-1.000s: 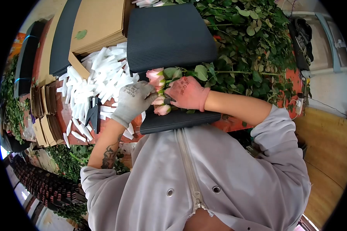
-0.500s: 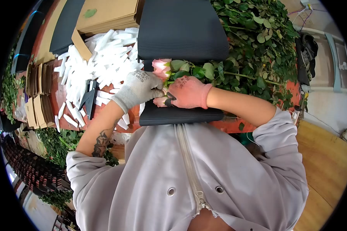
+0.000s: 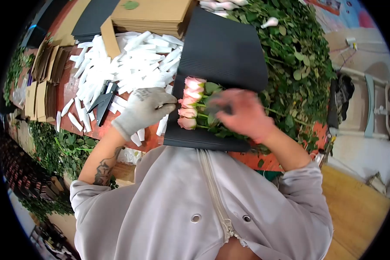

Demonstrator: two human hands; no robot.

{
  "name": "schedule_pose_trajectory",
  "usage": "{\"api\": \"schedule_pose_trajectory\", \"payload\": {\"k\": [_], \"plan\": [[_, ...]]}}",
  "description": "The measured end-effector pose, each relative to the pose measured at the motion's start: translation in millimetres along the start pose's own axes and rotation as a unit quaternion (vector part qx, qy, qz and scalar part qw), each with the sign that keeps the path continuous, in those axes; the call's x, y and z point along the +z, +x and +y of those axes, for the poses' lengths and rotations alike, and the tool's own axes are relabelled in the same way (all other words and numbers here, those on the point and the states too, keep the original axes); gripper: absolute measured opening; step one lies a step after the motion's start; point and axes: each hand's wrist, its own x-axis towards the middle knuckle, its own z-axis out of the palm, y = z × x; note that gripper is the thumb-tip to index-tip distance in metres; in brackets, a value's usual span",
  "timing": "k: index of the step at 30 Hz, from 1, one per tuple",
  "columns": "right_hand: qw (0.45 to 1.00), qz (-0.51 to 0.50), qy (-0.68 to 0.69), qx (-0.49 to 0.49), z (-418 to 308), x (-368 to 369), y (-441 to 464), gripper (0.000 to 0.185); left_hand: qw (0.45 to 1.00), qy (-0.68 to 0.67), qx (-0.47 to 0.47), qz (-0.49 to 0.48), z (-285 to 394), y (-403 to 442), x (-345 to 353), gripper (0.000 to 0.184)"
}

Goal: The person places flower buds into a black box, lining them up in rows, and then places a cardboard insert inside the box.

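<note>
Several pale pink roses (image 3: 189, 103) lie in a column on a black corrugated sheet (image 3: 199, 138), heads to the left and leafy stems to the right. Just left of the blooms is my left hand (image 3: 146, 108) in a grey-white glove, thumb and fingers pressed together. Whatever they might hold is too small to make out. My right hand (image 3: 243, 113), in a pink glove with dark fingertips, is over the stems and blurred by motion. Its thumb and fingers look apart, with nothing visible in them. The sheet's upper part (image 3: 223, 47) stretches away behind the roses.
White sleeve-like pieces (image 3: 136, 58) are heaped to the left, with a black stapler-like tool (image 3: 104, 103) among them. Cardboard sheets (image 3: 149, 19) are stacked behind. Leafy stems (image 3: 294, 56) pile up on the right. Folded cardboard pieces (image 3: 43, 86) stand at far left.
My right hand has drawn back rightward from the rose heads, and my left hand has shifted off them to the left. Several blooms now show in a row. The camera view has shifted too.
</note>
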Motion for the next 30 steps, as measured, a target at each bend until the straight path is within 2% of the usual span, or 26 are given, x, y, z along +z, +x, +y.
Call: {"api": "schedule_pose_trajectory", "payload": {"k": [2, 3, 4, 5, 6, 7, 8, 9, 10, 12, 13, 14, 15, 16, 17, 18, 19, 20, 21, 23, 24, 25, 26, 27, 28, 30], "plan": [[0.972, 0.107, 0.046, 0.204, 10, -48, 12, 0.029, 0.999, -0.026, -0.027, 0.033, 4, -3, -11, 0.018], [0.960, 0.218, -0.030, 0.175, 37, -48, 15, 0.033, 0.998, -0.024, -0.029, 0.041, 8, -1, -15, 0.018], [0.946, 0.198, -0.131, 0.220, 68, -47, 22, 0.035, 0.999, -0.009, 0.001, 0.032, 15, 5, -19, 0.018], [0.942, 0.170, -0.126, 0.259, 80, -48, 27, 0.036, 0.999, 0.007, 0.031, 0.022, 21, 12, -23, 0.019], [0.943, 0.176, -0.128, 0.252, 101, -43, 30, 0.036, 0.999, 0.012, 0.033, 0.029, 25, 17, -26, 0.019], [0.952, 0.169, 0.072, 0.244, 126, -35, 32, 0.039, 0.995, -0.019, 0.006, 0.096, 28, 24, -31, 0.023], [0.924, 0.152, 0.269, 0.227, 128, -38, 36, 0.041, 0.986, -0.053, -0.020, 0.159, 29, 28, -34, 0.026], [0.865, 0.196, 0.416, 0.198, 127, -43, 32, 0.044, 0.965, -0.095, 0.003, 0.246, 25, 32, -35, 0.040], [0.703, 0.283, 0.629, 0.174, 121, -47, 22, 0.044, 0.956, -0.094, 0.006, 0.278, 22, 35, -42, 0.058], [0.590, 0.223, 0.772, 0.080, 91, -80, 21, 0.047, 0.924, -0.119, 0.015, 0.364, 27, 40, -47, 0.075], [0.578, 0.178, 0.793, 0.077, 102, -85, 2, 0.051, 0.923, -0.117, 0.014, 0.368, 33, 42, -48, 0.075], [0.565, 0.132, 0.811, 0.072, 117, -93, -15, 0.056, 0.901, -0.161, 0.069, 0.397, 39, 44, -49, 0.074], [0.600, -0.082, 0.796, 0.004, 109, -107, -17, 0.057, 0.887, -0.183, 0.097, 0.412, 44, 40, -53, 0.073], [0.647, -0.252, 0.719, 0.032, 100, -127, -12, 0.056, 0.872, -0.204, 0.126, 0.427, 49, 36, -58, 0.072], [0.681, -0.418, 0.602, 0.020, 82, -148, -3, 0.055, 0.949, -0.055, 0.126, 0.283, 55, 24, -66, 0.067], [0.724, -0.524, 0.436, 0.103, 51, -166, 17, 0.052, 0.980, 0.096, 0.122, 0.126, 56, 13, -69, 0.062], [0.724, -0.525, 0.435, 0.105, 36, -166, 23, 0.052, 0.979, 0.088, 0.170, 0.069, 47, 2, -60, 0.055], [0.792, -0.439, 0.425, 0.006, 22, -162, 26, 0.048, 0.973, 0.080, 0.218, 0.011, 37, -8, -46, 0.049], [0.841, -0.341, 0.409, -0.093, 7, -153, 26, 0.044, 0.978, 0.031, 0.205, -0.006, 37, -18, -32, 0.038], [0.818, -0.298, 0.489, -0.051, -19, -113, 28, 0.044, 0.984, -0.043, 0.163, -0.047, 33, -32, -16, 0.038], [0.927, -0.235, 0.284, -0.074, -8, -75, 10, 0.052, 0.985, -0.064, 0.147, -0.069, 30, -36, -11, 0.039], [0.956, -0.226, 0.167, -0.082, -22, -52, 20, 0.056, 0.985, -0.062, 0.145, -0.067, 27, -39, -5, 0.039], [0.976, -0.174, 0.064, -0.112, -20, -13, 25, 0.055, 0.983, -0.100, 0.127, -0.084, 25, -39, 0, 0.038], [0.982, -0.117, -0.039, -0.142, -10, 22, 27, 0.055, 0.980, -0.136, 0.107, -0.099, 23, -39, 1, 0.038], [0.981, -0.114, -0.040, -0.152, -4, 39, 27, 0.055, 0.982, -0.129, 0.102, -0.094, 24, -39, 0, 0.038], [0.956, -0.219, -0.118, -0.154, -6, 65, 30, 0.055, 0.966, -0.180, 0.016, -0.183, 25, -45, -8, 0.044]]}}
